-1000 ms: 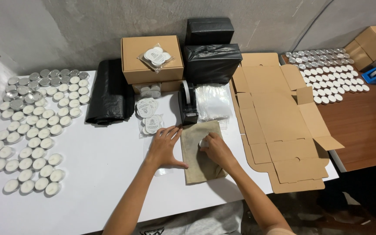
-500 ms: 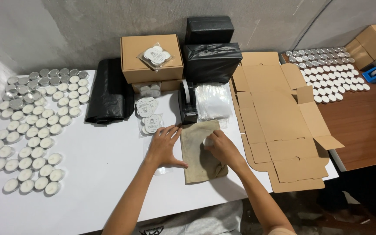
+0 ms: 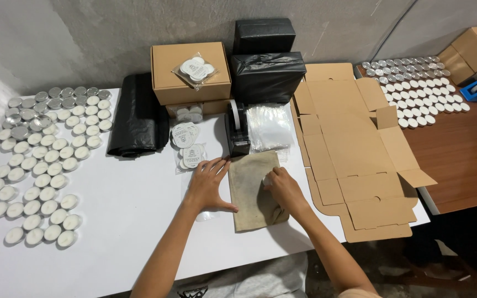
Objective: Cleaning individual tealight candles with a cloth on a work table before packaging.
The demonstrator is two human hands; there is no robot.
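On the white table [image 3: 111, 221], the tan cloth [image 3: 252, 193] is lying flat beside the flattened cartons [image 3: 354, 154]. The left hand [image 3: 208, 185], spread open, is pressing a clear bag [image 3: 194, 190]; the right hand [image 3: 284, 187] is pinching a small white tealight. Bagging seems underway; next needs steadying.

A: So what's on that white table [image 3: 122, 221]?

B: Rows of tealight candles [image 3: 34, 171] out at 9 o'clock, a black plastic bag [image 3: 138, 118] at 11, a tape dispenser [image 3: 237, 129] and beige cloth [image 3: 252, 190] around centre, and flat cardboard [image 3: 354, 149] at 3.

A: And the wooden table [image 3: 465, 160]?

B: More tealights [image 3: 420, 88] at 1 o'clock.
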